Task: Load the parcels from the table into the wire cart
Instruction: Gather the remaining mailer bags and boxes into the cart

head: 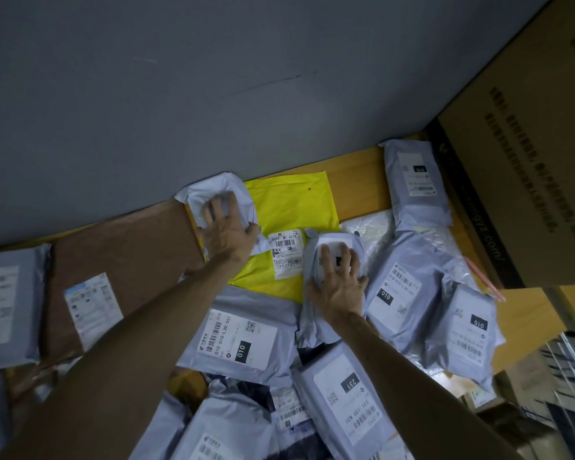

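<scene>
Several grey poly-mailer parcels lie heaped on a wooden table (pixel 356 184). My left hand (pixel 228 232) reaches to the far edge and grips a small crumpled grey parcel (pixel 210 194) that lies against the wall. My right hand (pixel 337 283) lies over another small grey parcel (pixel 339 247) with a white label, fingers spread and curled onto it. Between the two lies a flat yellow mailer (pixel 289 207) with a white label. The wire cart (pixel 568 376) shows only in part at the lower right edge.
A flat brown box (pixel 127 247) with a label lies left of my left arm. A big cardboard carton (pixel 525 161) stands at the right end of the table. More grey parcels marked 010 (pixel 243 340) and 231 (pixel 346 390) lie near me. A grey wall (pixel 213 78) backs the table.
</scene>
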